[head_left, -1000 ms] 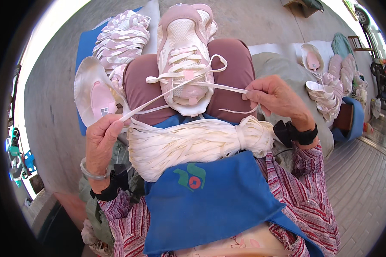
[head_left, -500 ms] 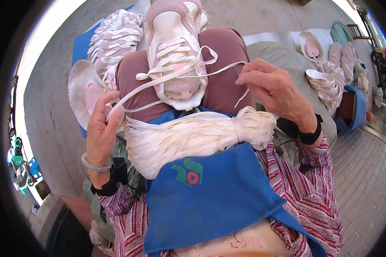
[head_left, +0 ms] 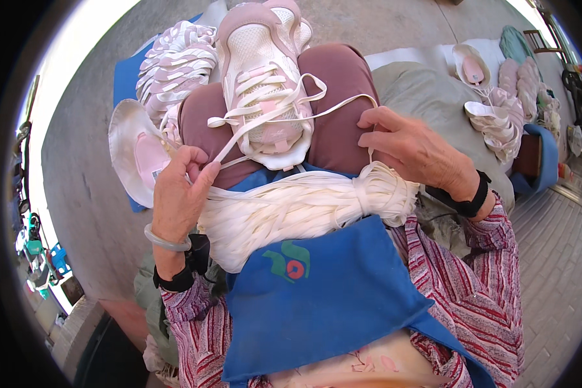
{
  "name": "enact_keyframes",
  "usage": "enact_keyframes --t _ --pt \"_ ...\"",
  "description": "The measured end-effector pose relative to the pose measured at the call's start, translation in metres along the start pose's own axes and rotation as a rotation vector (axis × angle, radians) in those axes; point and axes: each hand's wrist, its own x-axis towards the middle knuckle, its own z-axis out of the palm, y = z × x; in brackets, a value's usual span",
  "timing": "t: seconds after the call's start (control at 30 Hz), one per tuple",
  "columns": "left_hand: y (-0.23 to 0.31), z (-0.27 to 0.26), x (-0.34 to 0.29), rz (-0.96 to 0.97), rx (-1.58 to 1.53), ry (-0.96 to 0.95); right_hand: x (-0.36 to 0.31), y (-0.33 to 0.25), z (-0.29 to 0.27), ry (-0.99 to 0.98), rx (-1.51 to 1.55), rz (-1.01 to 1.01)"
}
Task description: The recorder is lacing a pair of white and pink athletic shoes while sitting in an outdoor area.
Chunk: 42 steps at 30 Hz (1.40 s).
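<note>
A pink and white sneaker (head_left: 255, 55) rests between my knees, its heel end away from me. White shoelace (head_left: 258, 123) crosses its tongue in several rows. With thumb and fingertips pressed together, my left hand (head_left: 184, 184) pinches one lace end, drawn taut toward the lower left. The other end loops over to my right hand (head_left: 417, 149), whose curled fingers close on it; a short tail shows below them. Across my lap, just below the sneaker, lies a thick bundle of cream-white laces (head_left: 284, 210), gathered tight at its right end.
A stack of pink and white sneakers (head_left: 178, 64) sits at the far left on a blue sheet. Beside my left knee is a white shoe upper (head_left: 130, 149). More shoes (head_left: 498, 123) lie to the right, near a blue-edged box (head_left: 540, 158). A blue apron (head_left: 330, 297) covers my lap.
My left hand has moved right, closer to the sneaker, with its lace end. The right hand has lowered slightly, and its fingers have closed further around the lace.
</note>
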Motion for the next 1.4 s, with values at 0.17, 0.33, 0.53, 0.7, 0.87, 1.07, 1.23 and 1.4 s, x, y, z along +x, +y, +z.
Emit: enact_keyframes --t 0.17,0.33,0.53,0.7,0.87,1.07,1.23,1.4 --pt "-0.011 -0.023 -0.005 -0.012 0.051 -0.125 -0.008 0.007 0.007 0.111 -0.066 -0.087" --pt "-0.004 -0.037 0.001 -0.253 -0.692 -0.429 0.006 -0.002 0.002 0.124 0.126 0.075" --pt "0.051 0.042 0.007 0.015 -0.479 -0.42 0.039 -0.003 0.014 0.206 0.049 0.05" --pt "0.066 0.051 0.029 0.053 -0.479 -0.233 0.047 0.007 0.002 0.257 0.0 0.067" --pt "0.074 0.063 0.027 -0.044 -0.62 -0.158 0.056 0.006 -0.005 0.178 0.072 -0.008" --pt "0.079 0.069 0.027 0.101 -0.445 -0.052 0.063 0.007 0.015 0.244 0.094 0.012" --pt "0.074 0.078 0.025 0.022 -0.443 0.003 0.061 0.002 0.014 0.21 0.061 0.008" --pt "0.076 0.083 0.02 0.066 -0.42 0.071 0.06 -0.009 0.019 0.15 -0.077 -0.001"
